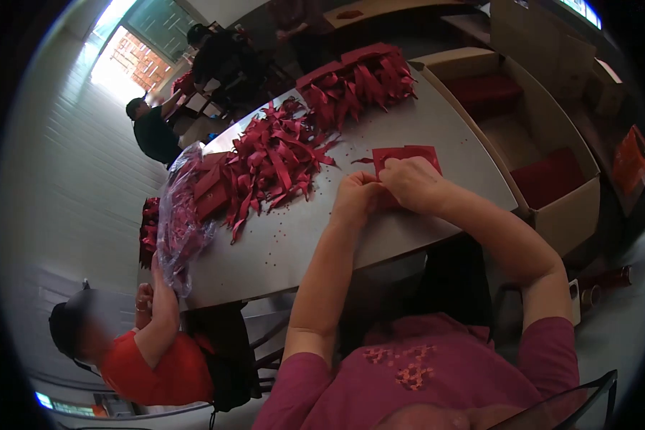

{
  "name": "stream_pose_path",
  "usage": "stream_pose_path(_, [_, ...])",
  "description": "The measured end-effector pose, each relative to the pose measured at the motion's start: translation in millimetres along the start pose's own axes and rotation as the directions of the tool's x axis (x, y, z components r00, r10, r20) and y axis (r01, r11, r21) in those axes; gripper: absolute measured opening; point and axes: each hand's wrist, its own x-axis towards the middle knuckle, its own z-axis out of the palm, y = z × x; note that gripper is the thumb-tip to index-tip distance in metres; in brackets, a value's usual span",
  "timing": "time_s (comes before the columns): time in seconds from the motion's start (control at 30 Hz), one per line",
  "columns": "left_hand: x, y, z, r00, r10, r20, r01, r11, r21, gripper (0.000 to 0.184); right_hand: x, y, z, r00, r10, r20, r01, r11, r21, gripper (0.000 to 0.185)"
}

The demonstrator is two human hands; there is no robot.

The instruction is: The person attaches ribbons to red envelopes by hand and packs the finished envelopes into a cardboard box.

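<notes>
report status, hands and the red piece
Left hand, right hand together on flat red rectangular piece; grip detail hidden. Glossy red ribbon heap aside, not blocking.

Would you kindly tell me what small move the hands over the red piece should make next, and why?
I would perhaps lift the right hand slightly to check the red piece, since both hands hide part of it, the left hand meeting the right there, and a red strip shows to its left.
</notes>
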Motion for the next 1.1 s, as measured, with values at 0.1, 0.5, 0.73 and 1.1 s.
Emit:
stream_pose_path(0.1, [-1,-1,0,0.999,0.036,-0.001,-0.036,0.999,-0.026,0.011,5,-3,-10,0.998,-0.013,0.062,0.014,1.000,-0.007,0.013])
stream_pose_path(0.5, [-5,-2,-2,0.996,0.089,-0.011,-0.089,0.996,-0.021,0.012,-3,4,20,0.979,0.147,-0.138,-0.124,0.979,0.163,0.012])
stream_pose_path(0.73, [0,-6,0,0.994,0.112,-0.002,-0.112,0.990,-0.083,0.006,-6,-4,25,0.975,-0.077,-0.210,0.060,0.994,-0.088,0.008])
stream_pose_path(1.1, [-8,3,-3,1.000,0.006,0.011,-0.007,1.000,0.019,0.007,-6,24,31,0.968,0.244,-0.054,-0.188,0.856,0.482,0.013])
